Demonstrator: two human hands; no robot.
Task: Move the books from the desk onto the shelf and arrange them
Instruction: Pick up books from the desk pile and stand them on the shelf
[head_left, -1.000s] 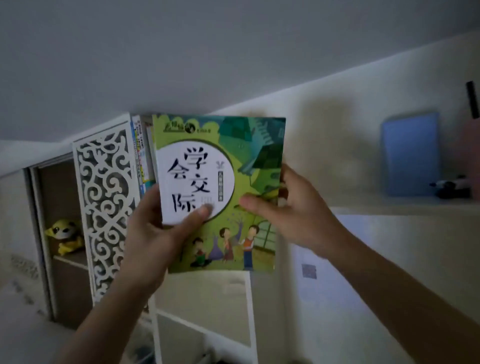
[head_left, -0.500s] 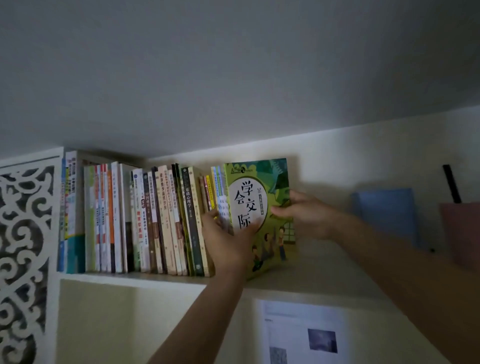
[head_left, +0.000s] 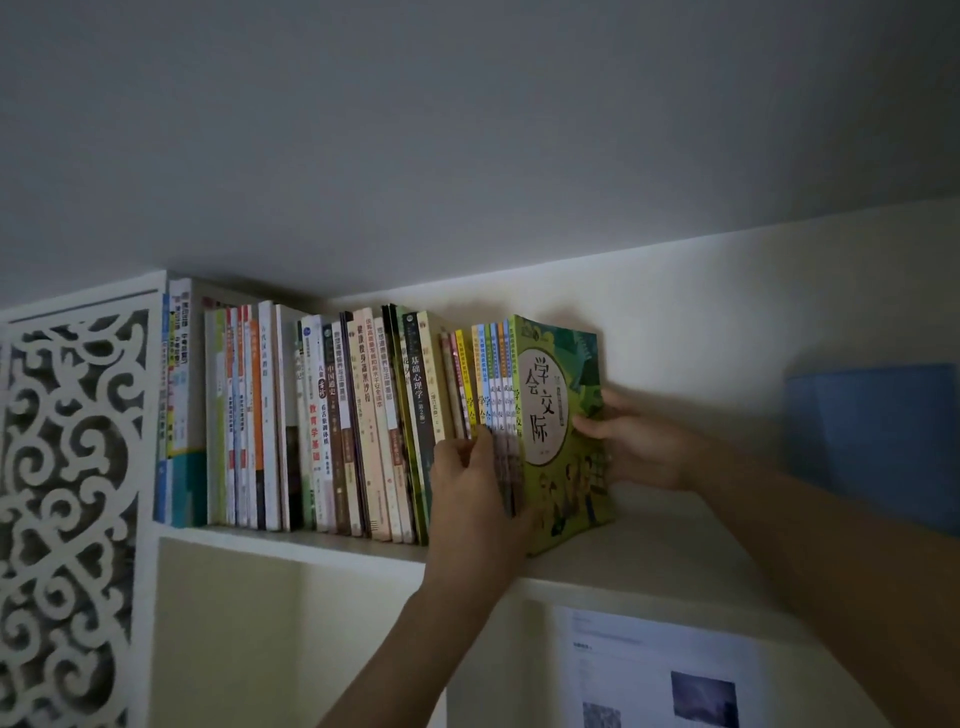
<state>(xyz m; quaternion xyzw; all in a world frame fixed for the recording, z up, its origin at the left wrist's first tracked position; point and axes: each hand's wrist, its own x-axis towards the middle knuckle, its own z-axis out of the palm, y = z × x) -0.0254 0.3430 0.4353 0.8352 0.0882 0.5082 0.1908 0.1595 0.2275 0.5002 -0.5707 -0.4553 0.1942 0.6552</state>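
Green and leafy on its cover, the book (head_left: 563, 431) stands at the right end of the row (head_left: 332, 421) on the shelf (head_left: 675, 551), its spine pressed against the thin spines beside it and its front cover facing right toward the bare stretch of board. It leans a little, its top tipped left onto its neighbours, its bottom edge resting on the shelf.

Both hands are clamped on it from opposite sides. The left hand (head_left: 475, 488) reaches up from below, fingers curled over the fronts of the thin spines just left of the book, its palm near the shelf's front edge. The right hand (head_left: 636, 447) comes in from the right, fingers wrapped round the far edge of the cover with the thumb laid on the cover's face.

The row runs left from the book to a white fretwork panel (head_left: 72, 499) that closes off the shelf's left end; the taller volumes stand nearest the panel, the short thin ones nearest the book. Well to the right, a blue board (head_left: 872, 441) leans against the wall above the shelf, blurred. Below the shelf, a printed sheet (head_left: 654, 670) with small pictures hangs on the wall.
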